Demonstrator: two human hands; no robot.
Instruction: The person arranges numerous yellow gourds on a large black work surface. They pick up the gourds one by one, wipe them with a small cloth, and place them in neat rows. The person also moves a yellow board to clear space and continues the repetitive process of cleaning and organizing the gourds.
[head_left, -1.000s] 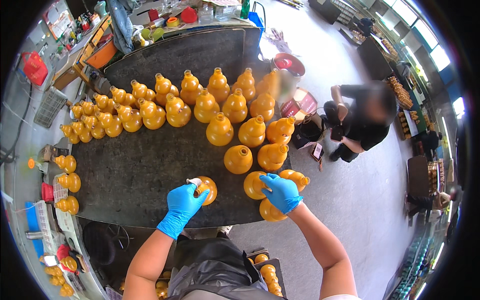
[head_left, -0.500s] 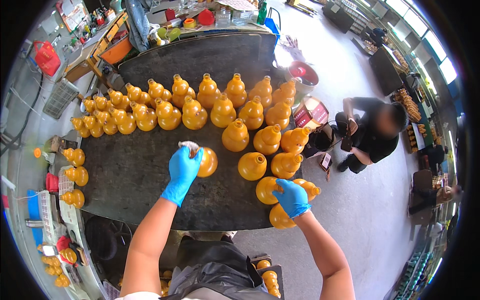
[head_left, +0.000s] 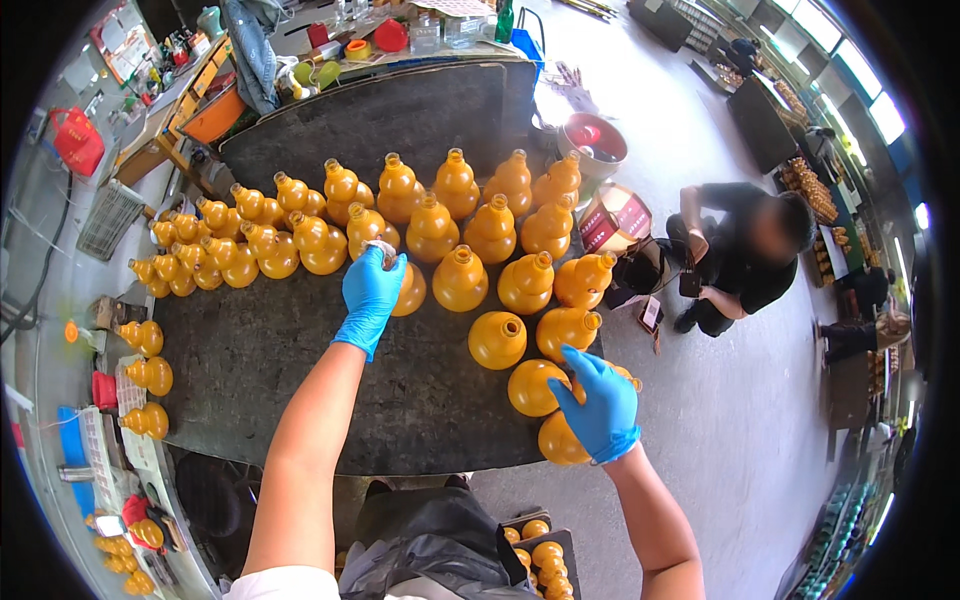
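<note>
Amber gourd-shaped bottles (head_left: 460,282) stand in rows across a dark table. My blue-gloved left hand (head_left: 370,298) is closed around the upper part of one gourd bottle (head_left: 411,292), with a crumpled whitish cloth (head_left: 380,248) at its fingertips. That bottle's round lower bulb shows to the right of the hand; its neck is hidden. At the right edge, my blue-gloved right hand (head_left: 605,408) is open, thumb and forefinger apart. It hovers over a cluster of bottles, partly covering one low bottle (head_left: 562,440) and lying beside another (head_left: 534,388).
The dark tabletop (head_left: 270,370) extends in front of me, with several bottles (head_left: 148,376) along its left edge. Past the right edge, a person (head_left: 745,250) crouches near a red-and-white carton (head_left: 615,218) and a bucket (head_left: 593,150). More bottles sit in a box (head_left: 545,560) below.
My left hand has moved away from me with the bottle and cloth, up to the standing rows. My right hand has come off the bottle neck, its fingers spreading. The view has shifted slightly.
</note>
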